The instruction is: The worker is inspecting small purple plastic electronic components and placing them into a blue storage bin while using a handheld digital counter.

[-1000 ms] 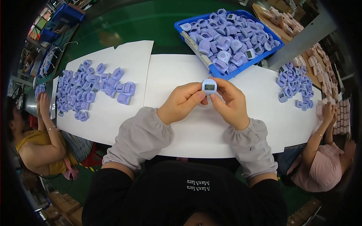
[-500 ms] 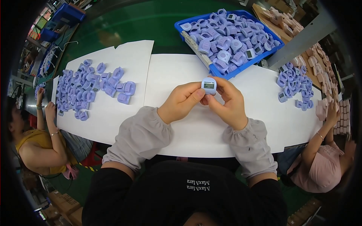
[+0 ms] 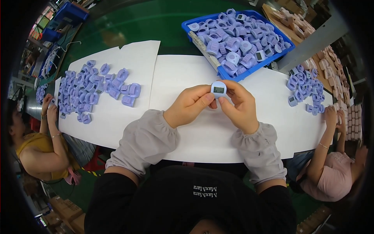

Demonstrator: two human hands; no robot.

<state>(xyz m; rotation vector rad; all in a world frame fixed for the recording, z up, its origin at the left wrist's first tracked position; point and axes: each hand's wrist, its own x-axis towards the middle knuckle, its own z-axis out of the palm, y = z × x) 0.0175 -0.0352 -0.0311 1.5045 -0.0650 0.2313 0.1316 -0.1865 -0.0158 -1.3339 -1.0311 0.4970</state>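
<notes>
Between my two hands, over the middle of the white table sheet, is a small lavender device with a rounded top and a grey display facing up. My left hand pinches its left side between thumb and fingers. From the other side, my right hand grips it with thumb and bent fingers. Its underside and back are hidden by my fingers. Many like pieces fill a blue tray just beyond my hands. A loose spread of lavender devices lies to the left, and a smaller heap of them to the right.
White sheets cover the work surface. A grey metal post rises beside the tray at right. One person sits at the left and another at the right. Pale pink parts line a board at far right.
The device has shifted slightly right and tilted in my fingers, and its display looks different. At right, the other person's hands have moved left to the table edge.
</notes>
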